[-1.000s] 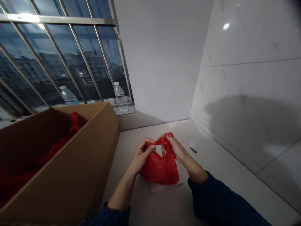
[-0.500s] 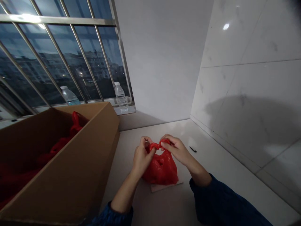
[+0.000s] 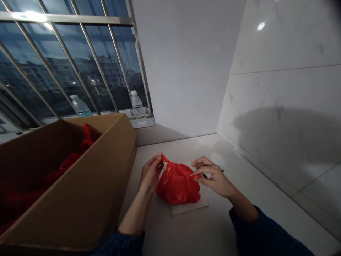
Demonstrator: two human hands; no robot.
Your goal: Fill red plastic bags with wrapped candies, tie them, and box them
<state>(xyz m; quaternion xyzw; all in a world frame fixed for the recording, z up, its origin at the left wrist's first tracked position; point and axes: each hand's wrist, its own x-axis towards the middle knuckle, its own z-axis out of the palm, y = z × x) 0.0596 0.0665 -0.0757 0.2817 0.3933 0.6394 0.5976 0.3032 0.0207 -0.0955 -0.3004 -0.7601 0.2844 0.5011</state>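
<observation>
A red plastic bag [image 3: 178,185], rounded and full, sits on a flat pale slab [image 3: 189,207] on the white tabletop; its contents are hidden. My left hand [image 3: 151,173] pinches one handle, drawn out in a thin strand to the upper left of the bag. At the right side, my right hand [image 3: 211,174] has a red flap of the same bag between thumb and fingers, with some fingers raised off it. The top of the bag is gathered between the two hands.
To the left stands a large open cardboard box [image 3: 106,170] with red bags [image 3: 69,161] inside. Two plastic bottles, one with bluish liquid [image 3: 81,106] and one clear [image 3: 138,108], stand by the barred window. A dark pen-like item [image 3: 222,170] lies partly behind my right hand.
My hands have moved apart, left hand leftward and right hand rightward. The bag's handles are pulled outward, and its open loop has closed into a gathered top.
</observation>
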